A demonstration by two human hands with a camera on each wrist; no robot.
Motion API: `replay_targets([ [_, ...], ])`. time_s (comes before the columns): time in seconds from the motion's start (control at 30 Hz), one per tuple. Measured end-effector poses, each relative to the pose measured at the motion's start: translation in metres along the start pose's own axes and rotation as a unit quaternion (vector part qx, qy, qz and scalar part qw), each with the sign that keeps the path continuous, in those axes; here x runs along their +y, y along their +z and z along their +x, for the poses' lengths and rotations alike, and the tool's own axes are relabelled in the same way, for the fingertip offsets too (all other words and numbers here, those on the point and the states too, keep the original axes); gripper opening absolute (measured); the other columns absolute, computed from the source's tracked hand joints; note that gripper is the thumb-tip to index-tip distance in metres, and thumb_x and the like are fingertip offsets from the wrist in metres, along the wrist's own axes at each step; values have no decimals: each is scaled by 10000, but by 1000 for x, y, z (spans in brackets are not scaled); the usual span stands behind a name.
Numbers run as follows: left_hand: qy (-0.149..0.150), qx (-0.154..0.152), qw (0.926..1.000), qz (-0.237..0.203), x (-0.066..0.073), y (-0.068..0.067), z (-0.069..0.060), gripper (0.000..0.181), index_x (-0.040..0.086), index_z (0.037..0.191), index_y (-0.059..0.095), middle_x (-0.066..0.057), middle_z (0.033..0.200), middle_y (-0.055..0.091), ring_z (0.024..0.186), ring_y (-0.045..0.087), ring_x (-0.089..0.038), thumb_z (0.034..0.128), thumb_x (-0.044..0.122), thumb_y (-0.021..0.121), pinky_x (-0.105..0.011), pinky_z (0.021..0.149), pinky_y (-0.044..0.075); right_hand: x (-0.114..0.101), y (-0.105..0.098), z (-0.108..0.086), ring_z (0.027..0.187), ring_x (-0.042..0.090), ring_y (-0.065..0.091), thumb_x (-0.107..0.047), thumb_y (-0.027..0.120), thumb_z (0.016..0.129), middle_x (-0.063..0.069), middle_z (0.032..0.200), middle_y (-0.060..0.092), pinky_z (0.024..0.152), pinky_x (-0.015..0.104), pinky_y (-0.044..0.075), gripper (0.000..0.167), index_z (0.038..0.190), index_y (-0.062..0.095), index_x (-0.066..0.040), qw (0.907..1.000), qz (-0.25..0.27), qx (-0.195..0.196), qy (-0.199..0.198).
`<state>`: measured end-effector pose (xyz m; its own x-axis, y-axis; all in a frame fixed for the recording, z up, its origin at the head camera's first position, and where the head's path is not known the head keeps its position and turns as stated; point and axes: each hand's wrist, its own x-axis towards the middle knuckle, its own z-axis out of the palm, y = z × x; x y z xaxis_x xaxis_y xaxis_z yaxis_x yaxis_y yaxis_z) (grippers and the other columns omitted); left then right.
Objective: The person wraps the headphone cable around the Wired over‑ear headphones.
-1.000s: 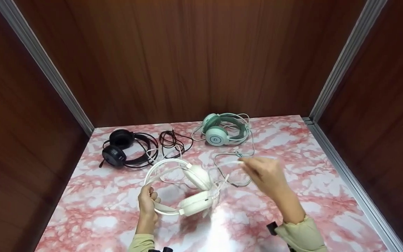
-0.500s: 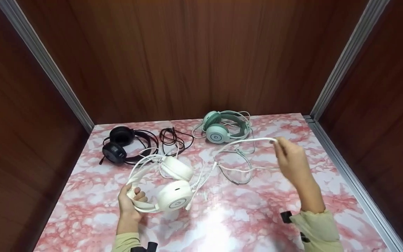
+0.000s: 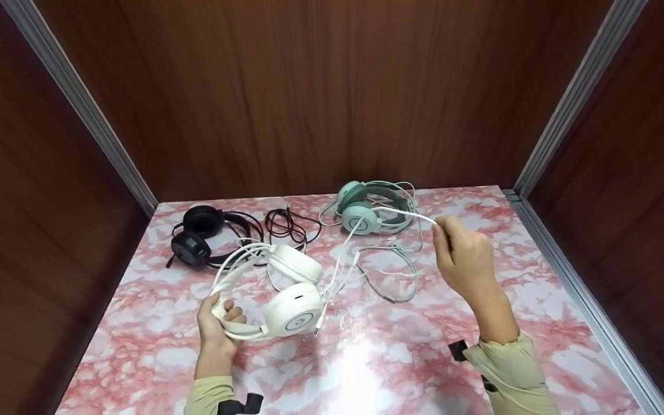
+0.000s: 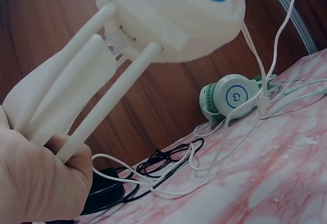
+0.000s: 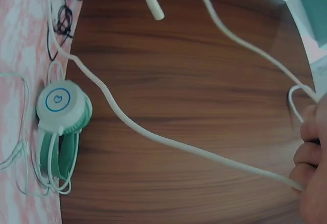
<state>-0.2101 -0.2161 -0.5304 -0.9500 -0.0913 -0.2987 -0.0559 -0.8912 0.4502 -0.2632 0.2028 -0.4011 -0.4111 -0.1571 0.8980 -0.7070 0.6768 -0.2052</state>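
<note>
White headphones [image 3: 294, 311] hang above the table, gripped at the headband by my left hand [image 3: 217, 325]. In the left wrist view, the fingers wrap round the band's two thin rods beside a white ear cup [image 4: 173, 25]. My right hand [image 3: 464, 253] pinches the white cable [image 3: 404, 213] and holds it up to the right. That cable [image 5: 168, 142] runs from the fingers back toward the headphones in the right wrist view. One cable end with a pale connector [image 5: 155, 7] dangles free there.
Black headphones [image 3: 191, 249] lie at the back left beside their bunched black cable [image 3: 291, 226]. Green headphones [image 3: 361, 219] lie at the back, with a loop of their cable [image 3: 392, 298] in front. Wooden walls [image 3: 332, 104] enclose the pink marbled table [image 3: 153, 351].
The white headphones moved left with my left hand, then slightly back right. My right hand drew the cable up and right, then shifted a little left and higher.
</note>
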Motion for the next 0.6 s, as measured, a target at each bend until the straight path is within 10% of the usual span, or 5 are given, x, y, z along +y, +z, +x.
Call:
replay_targets([
  [0.23,-477,-339,9982,105,-10,6,2,394,82,691,398,39,522,323,386,334,-68,1006,310,330,-233,348,350,19,-9,19,574,67,474,37,654,860,111,654,609,584,152,395,34,834,671,50,9909,1031,839,213],
  [0.6,-466,-267,9985,-108,-8,9,5,395,78,694,411,32,532,335,395,329,-64,1008,308,344,-230,355,340,39,-53,60,501,138,385,-330,719,873,36,612,583,519,280,286,283,799,736,-57,9928,-538,1039,-250],
])
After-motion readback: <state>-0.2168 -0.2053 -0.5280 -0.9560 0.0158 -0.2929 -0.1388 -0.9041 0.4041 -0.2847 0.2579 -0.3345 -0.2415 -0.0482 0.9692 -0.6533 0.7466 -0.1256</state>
